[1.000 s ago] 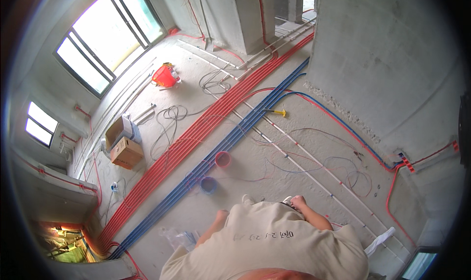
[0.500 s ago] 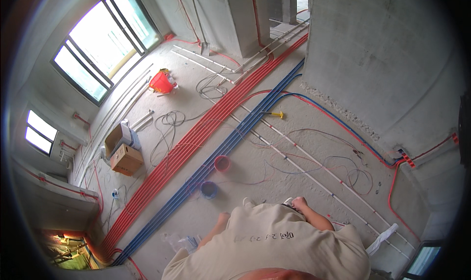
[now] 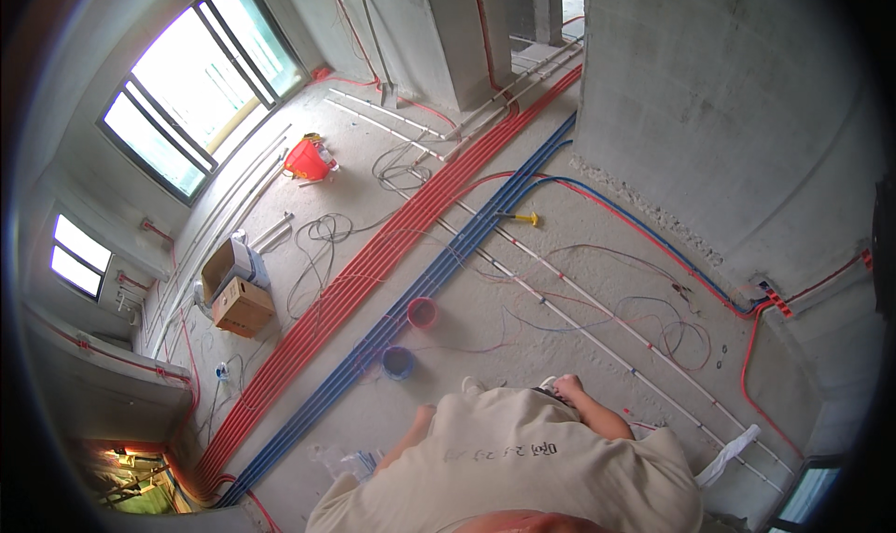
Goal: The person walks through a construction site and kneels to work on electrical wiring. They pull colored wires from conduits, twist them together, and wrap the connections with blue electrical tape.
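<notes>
My left hand [image 3: 425, 412] is at the left side of my beige shirt [image 3: 504, 440], its fingers hidden by the cloth. My right hand [image 3: 566, 385] is curled closed in front of my body, beside a dark patch and a pale shoe tip; anything inside it is hidden. A round red coil or spool [image 3: 422, 313] and a blue one [image 3: 398, 363] sit on the floor ahead of my left hand, with thin wires trailing off to the right. A clear plastic bag with small blue pieces [image 3: 350, 460] lies left of my left forearm.
Parallel red conduits [image 3: 373, 267] and blue conduits [image 3: 439, 262] cross the floor diagonally. White pipes [image 3: 579, 328] run to the right. A yellow-headed tool [image 3: 529, 218] lies near the blue conduits. Farther left stand cardboard boxes [image 3: 243, 306] and a red bucket [image 3: 306, 160].
My hands keep nearly the same place and pose. The room has shifted only very slightly in view; nothing has visibly been picked up or put down.
</notes>
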### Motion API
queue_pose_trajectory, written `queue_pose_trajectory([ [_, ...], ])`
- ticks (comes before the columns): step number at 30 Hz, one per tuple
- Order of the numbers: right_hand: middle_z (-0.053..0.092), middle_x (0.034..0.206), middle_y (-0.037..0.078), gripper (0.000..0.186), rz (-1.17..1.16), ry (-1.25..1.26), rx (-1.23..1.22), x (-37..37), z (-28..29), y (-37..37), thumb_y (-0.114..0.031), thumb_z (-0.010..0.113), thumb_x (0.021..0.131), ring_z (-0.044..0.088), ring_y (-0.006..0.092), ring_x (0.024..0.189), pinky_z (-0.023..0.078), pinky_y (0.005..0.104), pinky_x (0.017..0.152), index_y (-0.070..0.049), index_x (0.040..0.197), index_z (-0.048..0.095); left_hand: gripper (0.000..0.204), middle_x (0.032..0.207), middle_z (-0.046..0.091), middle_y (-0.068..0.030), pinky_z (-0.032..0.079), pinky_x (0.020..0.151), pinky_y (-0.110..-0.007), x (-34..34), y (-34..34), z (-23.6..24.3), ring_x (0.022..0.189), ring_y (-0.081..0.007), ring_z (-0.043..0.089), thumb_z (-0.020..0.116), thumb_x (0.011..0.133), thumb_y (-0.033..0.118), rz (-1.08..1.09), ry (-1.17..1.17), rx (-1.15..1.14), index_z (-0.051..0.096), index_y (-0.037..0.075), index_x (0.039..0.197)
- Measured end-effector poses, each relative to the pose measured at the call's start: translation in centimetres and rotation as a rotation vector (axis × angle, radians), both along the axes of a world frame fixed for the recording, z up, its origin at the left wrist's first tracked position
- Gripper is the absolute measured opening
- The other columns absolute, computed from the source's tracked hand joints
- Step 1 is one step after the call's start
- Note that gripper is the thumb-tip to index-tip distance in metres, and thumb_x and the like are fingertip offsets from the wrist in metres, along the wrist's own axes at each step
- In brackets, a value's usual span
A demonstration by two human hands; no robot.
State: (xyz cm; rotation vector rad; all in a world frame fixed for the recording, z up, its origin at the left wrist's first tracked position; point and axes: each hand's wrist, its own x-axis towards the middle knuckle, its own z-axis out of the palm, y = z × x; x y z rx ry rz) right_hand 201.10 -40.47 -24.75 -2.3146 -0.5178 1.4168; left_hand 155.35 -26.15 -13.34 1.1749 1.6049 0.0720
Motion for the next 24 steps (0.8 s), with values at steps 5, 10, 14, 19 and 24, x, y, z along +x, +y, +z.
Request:
queue_pose_trajectory([
  [5,0.072,0.101,0.027,0.028,0.080,0.029,0.073,0.2,-1.2,-0.5,-0.019,0.059,0.085,0.072,0.0395,0.097,0.056,0.0463,0.081,0.001,0.096,0.075,0.032,0.112,0.075,-0.0199,0.052,0.092,-0.042,0.5,-0.3,1.1,0.107,-0.0327,0.070,0.068,0.084,0.019,-0.069,0.136,-0.006,0.076,0.001,0.110],
  [10,0.072,0.106,0.026,0.029,0.042,0.040,0.115,0.3,-5.3,-1.0,-0.021,0.060,0.086,0.071,0.0406,0.098,0.056,0.0474,0.081,-0.001,0.101,0.075,0.034,0.114,0.074,-0.0204,0.052,0.095,-0.043,0.4,-0.3,1.5,0.112,-0.0337,0.069,0.067,0.085,0.022,-0.081,0.152,0.031,0.076,0.002,0.112],
  [14,0.063,0.065,0.007,0.013,-0.102,0.119,0.181,0.7,-6.2,-1.7,-0.011,0.064,0.088,0.059,0.0158,0.053,0.042,0.0318,0.043,-0.004,0.077,0.065,0.036,0.116,0.074,-0.0208,0.052,0.097,-0.044,0.8,0.1,2.2,0.115,-0.0346,0.068,0.066,0.086,0.024,-0.080,0.223,0.090,0.076,0.003,0.114],
  [19,0.062,0.070,0.006,0.007,-0.171,0.403,0.206,2.7,-3.0,-4.2,-0.010,0.064,0.090,0.059,0.0145,0.057,0.044,0.0288,0.048,-0.004,0.089,0.066,0.033,0.105,0.075,-0.0227,0.055,0.084,-0.044,1.9,-1.5,4.5,0.096,-0.0323,0.072,0.072,0.082,0.021,-0.001,0.293,0.008,0.076,-0.002,0.106],
  [24,0.067,0.078,0.009,0.013,-0.060,0.374,-0.011,5.1,1.0,-6.5,-0.012,0.067,0.089,0.063,0.0177,0.063,0.050,0.0323,0.053,-0.001,0.096,0.068,0.037,0.096,0.076,-0.0194,0.057,0.082,-0.042,3.0,-5.0,5.5,0.090,-0.0308,0.073,0.077,0.082,0.034,0.060,0.316,0.053,0.078,0.001,0.098],
])
